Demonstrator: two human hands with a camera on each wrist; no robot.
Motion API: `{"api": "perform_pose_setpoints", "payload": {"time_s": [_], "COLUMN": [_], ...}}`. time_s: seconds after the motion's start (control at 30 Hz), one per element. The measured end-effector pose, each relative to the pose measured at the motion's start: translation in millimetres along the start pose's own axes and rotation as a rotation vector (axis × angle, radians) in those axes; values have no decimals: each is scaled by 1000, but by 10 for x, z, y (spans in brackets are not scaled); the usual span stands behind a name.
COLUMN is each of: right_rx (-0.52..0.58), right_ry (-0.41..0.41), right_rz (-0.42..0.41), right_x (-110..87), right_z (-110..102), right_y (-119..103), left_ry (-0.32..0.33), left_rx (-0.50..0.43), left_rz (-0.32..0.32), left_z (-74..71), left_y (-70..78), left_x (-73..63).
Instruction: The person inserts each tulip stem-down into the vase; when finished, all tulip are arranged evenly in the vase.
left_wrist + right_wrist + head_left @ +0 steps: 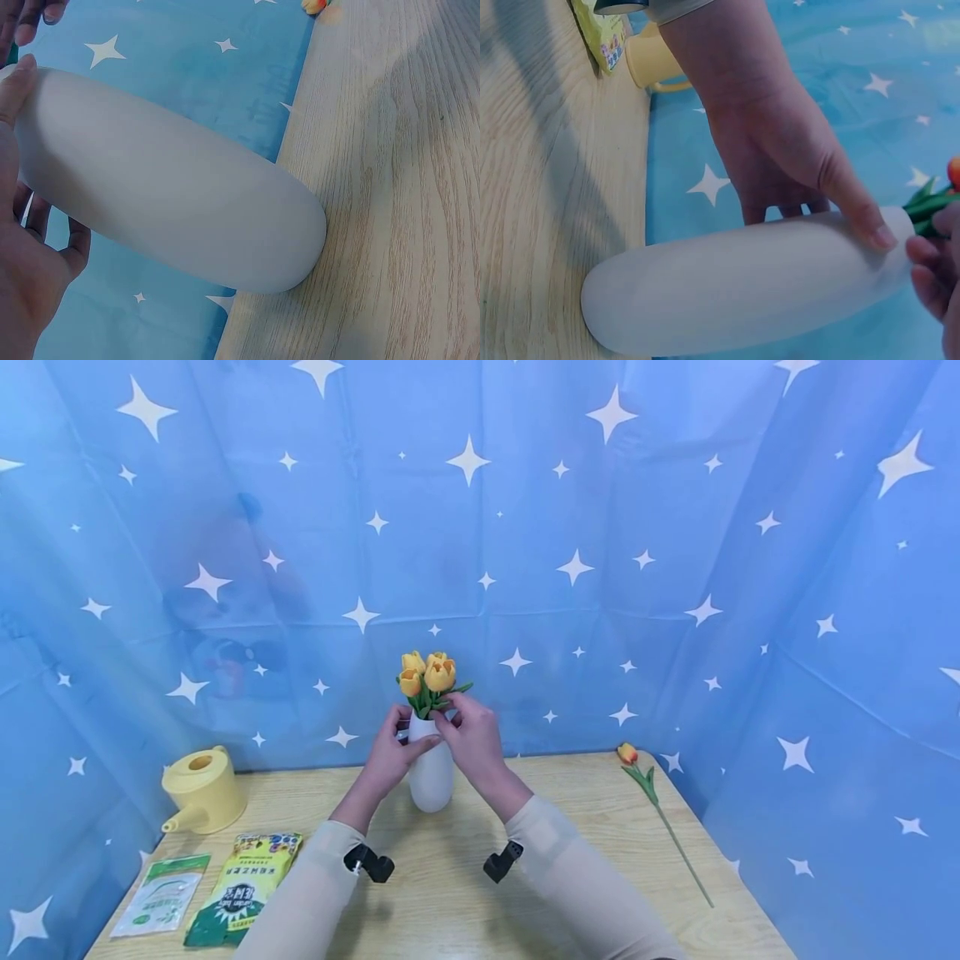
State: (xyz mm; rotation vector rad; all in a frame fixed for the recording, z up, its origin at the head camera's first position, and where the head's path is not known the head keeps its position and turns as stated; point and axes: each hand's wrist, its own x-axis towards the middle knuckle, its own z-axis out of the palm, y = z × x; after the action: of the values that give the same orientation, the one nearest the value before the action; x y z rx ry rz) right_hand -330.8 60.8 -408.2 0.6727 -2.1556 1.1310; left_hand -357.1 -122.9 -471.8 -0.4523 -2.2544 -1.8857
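Note:
A white vase (pixel 431 781) stands on the table near its back edge, holding several yellow-orange tulips (pixel 440 675) with green leaves. My left hand (pixel 390 752) grips the vase near its top from the left. In the right wrist view the left thumb (pixel 870 225) lies along the vase just below the mouth. My right hand (pixel 474 735) is at the vase mouth, its thumb and fingers pinching among the green tulip stems (pixel 924 210). Exactly which stem or leaf it holds is partly hidden by the fingers.
One orange-red tulip (pixel 628 754) with a long stem lies at the table's right. On the left are a yellow watering can (pixel 206 793), a green-and-yellow bag (pixel 243 889) and a small white-green packet (pixel 161 893). A blue starred curtain (pixel 525 527) hangs behind the table.

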Motion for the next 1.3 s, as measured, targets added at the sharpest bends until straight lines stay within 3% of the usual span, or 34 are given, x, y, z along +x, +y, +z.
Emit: {"api": "perform_pose_setpoints", "payload": {"time_s": [0.37,0.5,0.67,0.9,1.3], "right_rx": [-46,-5,82,77,-21], "right_ry": [-73,-80,-33,-12,-73], "right_rz": [99,136,81,-9,75], "right_x": [23,30,19,35,52], "right_z": [-19,-37,-44,-35,14], "right_y": [-48,-85,-101,-76,-101], "left_ry": [3,2,5,-2,3], "left_rx": [-19,-13,2,-3,4], "left_rz": [-9,-15,-14,-15,-15], "left_z": [-4,-4,-1,-3,2], "left_y": [-17,-12,2,20,26], "left_x": [-1,-4,-5,-1,2]}}
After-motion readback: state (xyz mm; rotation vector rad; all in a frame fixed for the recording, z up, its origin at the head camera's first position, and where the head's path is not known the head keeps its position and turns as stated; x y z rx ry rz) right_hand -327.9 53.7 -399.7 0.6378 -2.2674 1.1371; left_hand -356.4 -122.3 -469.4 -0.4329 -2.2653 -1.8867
